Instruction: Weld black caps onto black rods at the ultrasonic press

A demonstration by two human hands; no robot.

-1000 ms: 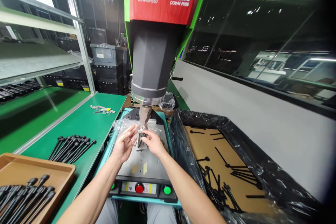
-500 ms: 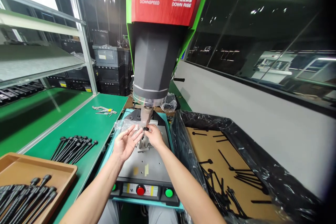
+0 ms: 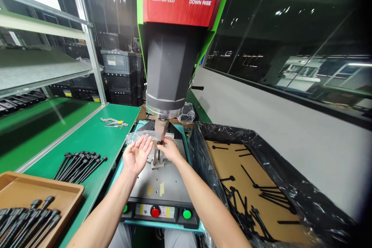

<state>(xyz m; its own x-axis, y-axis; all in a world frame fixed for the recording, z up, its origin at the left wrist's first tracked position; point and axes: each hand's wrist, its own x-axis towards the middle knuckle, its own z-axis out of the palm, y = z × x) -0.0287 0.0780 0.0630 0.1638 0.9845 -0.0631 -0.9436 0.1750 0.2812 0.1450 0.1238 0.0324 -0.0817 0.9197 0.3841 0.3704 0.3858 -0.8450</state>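
Observation:
Beneath the metal tip (image 3: 161, 128) of the press stands a small metal fixture (image 3: 157, 165) on the grey base plate (image 3: 145, 186). A black rod with a round head (image 3: 159, 143) is at the fixture, its shaft upright there. My right hand (image 3: 171, 150) pinches the rod near its head, with fingertips partly hidden. To the left of the fixture, my left hand (image 3: 137, 155) is palm up with its fingers stretched out and nothing in it. Clear plastic film (image 3: 132, 136) lies behind my left hand.
Several black rods (image 3: 80, 166) lie on the green table (image 3: 95, 139), and more fill a brown tray (image 3: 76, 193). A plastic-lined box (image 3: 250, 135) at right holds loose rods. Pliers (image 3: 114, 121) lie farther back. Red (image 3: 155, 212) and green (image 3: 186, 214) buttons line the machine's front.
My left hand has drawn back leftward from the rod and opened wider. My right hand stays at the rod's head, and the rod's shaft shows more clearly in the fixture.

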